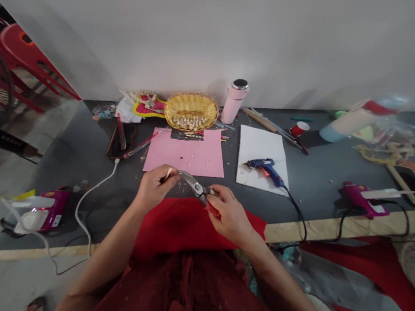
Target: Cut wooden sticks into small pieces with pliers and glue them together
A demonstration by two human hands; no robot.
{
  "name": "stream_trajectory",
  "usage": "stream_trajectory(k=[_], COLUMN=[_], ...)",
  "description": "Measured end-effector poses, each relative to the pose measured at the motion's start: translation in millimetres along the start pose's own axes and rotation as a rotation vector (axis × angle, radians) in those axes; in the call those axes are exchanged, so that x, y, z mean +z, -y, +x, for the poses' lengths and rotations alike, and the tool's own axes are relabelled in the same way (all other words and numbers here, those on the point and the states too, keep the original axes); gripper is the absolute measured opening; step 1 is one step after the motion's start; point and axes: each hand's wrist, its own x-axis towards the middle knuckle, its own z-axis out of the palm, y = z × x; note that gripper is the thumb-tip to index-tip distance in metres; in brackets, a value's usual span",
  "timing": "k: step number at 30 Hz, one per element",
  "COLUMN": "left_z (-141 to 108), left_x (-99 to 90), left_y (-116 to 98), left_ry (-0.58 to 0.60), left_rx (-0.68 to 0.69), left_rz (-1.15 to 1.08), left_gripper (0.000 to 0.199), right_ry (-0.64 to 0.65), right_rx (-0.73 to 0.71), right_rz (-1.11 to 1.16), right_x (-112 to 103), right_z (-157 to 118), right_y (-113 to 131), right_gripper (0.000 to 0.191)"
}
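Observation:
My left hand point(155, 187) pinches a small pale piece near the tips of the shears. In my right hand point(228, 212) are the red-handled metal shears point(192, 183), their blades pointing left toward the fingers of my left hand. Both hands are above the table's front part, just below a pink sheet point(185, 155) with small scraps on it. Red cloth point(174, 226) lies beneath my hands at the front edge. Behind the sheet stands a wicker basket point(192, 105) holding several small pale pieces.
A blue glue gun point(265, 169) rests on a white board point(264, 146), its cable trailing right. A pink flask point(234, 101) stands behind. Purple power sockets point(53, 211) with white cables are at left; another point(364, 200) is at right. A phone point(122, 139) lies left of the sheet.

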Motion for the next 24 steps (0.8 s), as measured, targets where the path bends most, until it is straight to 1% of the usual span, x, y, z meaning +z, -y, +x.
stream_trajectory(k=[5,9,16,21,24], left_z=[1,-1,-4,-7,-8], left_x=[-1.8,1.0,6.8,13.4,16.3], left_y=[-1,0,2,8,10], left_ry=[0.014,-0.017,-0.104,-0.150,-0.170], left_rx=[0.080,0.052,-0.051,-0.166,-0.177], left_rz=[0.093,0.067,-0.079,-0.319,-0.403], left_gripper=[0.015,0.015,0.015,0.017,0.017], right_ry=[0.022,0.014,-0.019,-0.030,-0.021], right_rx=[-0.006,-0.019,-0.036,-0.064,-0.073], right_rz=[-0.007,-0.019,0.020,0.052,0.060], right_x=[-1,0,1,4,7], right_z=[-2,-3,-4,-4,-4], right_y=[-1,-1,1,5,8], right_gripper=[0.019,0.019,0.022,0.018,0.017])
